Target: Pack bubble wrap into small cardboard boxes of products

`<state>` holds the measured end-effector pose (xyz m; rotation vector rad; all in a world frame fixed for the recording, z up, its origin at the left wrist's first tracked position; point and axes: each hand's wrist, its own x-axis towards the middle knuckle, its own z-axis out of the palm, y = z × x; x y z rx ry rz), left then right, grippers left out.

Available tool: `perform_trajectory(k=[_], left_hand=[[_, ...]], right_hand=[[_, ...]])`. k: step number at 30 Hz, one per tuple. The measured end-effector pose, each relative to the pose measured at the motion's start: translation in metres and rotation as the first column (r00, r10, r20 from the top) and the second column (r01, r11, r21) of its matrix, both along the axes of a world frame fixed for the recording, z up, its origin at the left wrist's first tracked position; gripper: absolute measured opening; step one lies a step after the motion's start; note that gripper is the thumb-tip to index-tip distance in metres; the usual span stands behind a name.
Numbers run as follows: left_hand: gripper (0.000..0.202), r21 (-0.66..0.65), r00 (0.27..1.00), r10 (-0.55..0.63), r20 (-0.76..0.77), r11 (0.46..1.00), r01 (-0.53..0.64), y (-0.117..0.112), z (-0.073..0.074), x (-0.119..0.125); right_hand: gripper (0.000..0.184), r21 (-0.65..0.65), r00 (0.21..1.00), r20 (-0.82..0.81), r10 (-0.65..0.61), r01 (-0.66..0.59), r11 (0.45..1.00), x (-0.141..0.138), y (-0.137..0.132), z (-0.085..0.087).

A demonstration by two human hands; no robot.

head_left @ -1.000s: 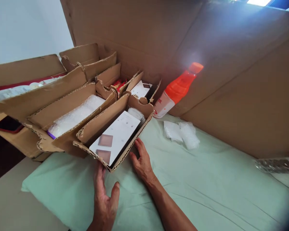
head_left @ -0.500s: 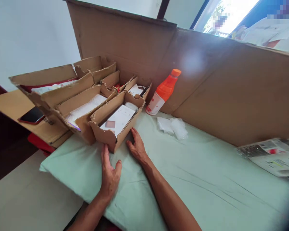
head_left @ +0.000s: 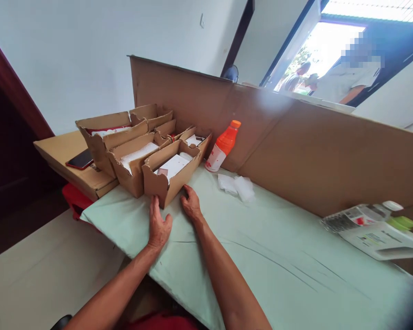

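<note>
My left hand [head_left: 159, 225] rests at the near end of a cardboard bin [head_left: 179, 185], its fingers stretched toward the bin's front. My right hand [head_left: 192, 203] lies along the right side of the same bin, fingers extended and slightly bent. Neither hand holds anything. Inside this bin is a white box [head_left: 175, 166] with a small brownish square printed on it. To the left stands another cardboard bin [head_left: 132, 181] with white wrapped material in it. Behind them are several more open cardboard bins, one holding something red and white.
A bottle with orange contents [head_left: 223, 146] leans near the tall cardboard screen [head_left: 289, 151]. White folded packets [head_left: 236, 185] lie before it. Bottles, one with a green cap [head_left: 402, 223], lie at right. A phone [head_left: 80, 159] rests on a cardboard box [head_left: 55, 151]. People stand beyond the screen.
The view has tilted up and drawn back, showing more wall, the doorway and the bottles at right. Both hands stay by the front bin, nearly unmoved relative to it.
</note>
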<state>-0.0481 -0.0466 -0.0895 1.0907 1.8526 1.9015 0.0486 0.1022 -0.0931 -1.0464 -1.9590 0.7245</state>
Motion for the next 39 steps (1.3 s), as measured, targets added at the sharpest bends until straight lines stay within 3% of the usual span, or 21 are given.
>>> perform_trajectory(k=[9,18,21,23,25,29,31,33,36,39], left_hand=[[0.082,-0.045,0.999,-0.01,-0.037,0.999,0.008,-0.001,-0.004,-0.002],[0.08,-0.029,1.0,-0.024,0.001,0.999,0.024,-0.002,0.0,-0.002],[0.079,-0.025,0.999,-0.025,0.027,0.999,0.025,-0.003,0.002,0.0],[0.077,-0.025,0.999,-0.023,0.046,0.999,0.024,-0.004,0.003,0.001],[0.075,-0.029,0.997,-0.023,0.067,0.999,0.025,-0.004,0.005,0.002],[0.071,-0.027,0.991,-0.034,0.13,0.999,0.038,-0.007,0.009,0.003],[0.07,-0.036,0.981,-0.047,0.188,0.998,0.055,-0.008,0.01,0.003],[0.069,-0.055,0.966,-0.057,0.251,0.996,0.073,-0.01,0.011,0.003],[0.07,-0.077,0.953,-0.064,0.297,0.993,0.091,-0.011,0.011,0.003],[0.071,-0.078,0.951,-0.079,0.298,0.991,0.107,-0.011,0.009,0.003]], right_hand=[[0.053,-0.029,0.999,-0.029,-0.018,0.017,0.999,-0.001,0.005,-0.008],[0.04,-0.045,0.999,-0.029,-0.041,0.039,0.998,0.002,-0.006,0.007],[0.032,-0.053,0.997,-0.03,-0.072,0.071,0.996,0.008,-0.009,0.019],[0.031,-0.048,0.994,-0.032,-0.102,0.1,0.994,0.016,-0.006,0.037],[0.032,-0.023,0.99,-0.036,-0.134,0.133,0.991,0.024,0.002,0.066],[0.031,0.121,0.987,-0.051,-0.15,0.155,0.98,0.028,0.028,0.148],[0.028,0.271,0.995,0.011,-0.098,0.091,0.958,0.017,0.046,0.188],[0.023,0.375,0.986,0.165,-0.029,-0.036,0.926,0.0,0.066,0.218],[0.011,0.354,0.898,0.433,0.071,-0.243,0.903,-0.034,0.1,0.236],[0.012,0.264,0.772,0.625,0.115,-0.348,0.899,-0.067,0.124,0.23]])
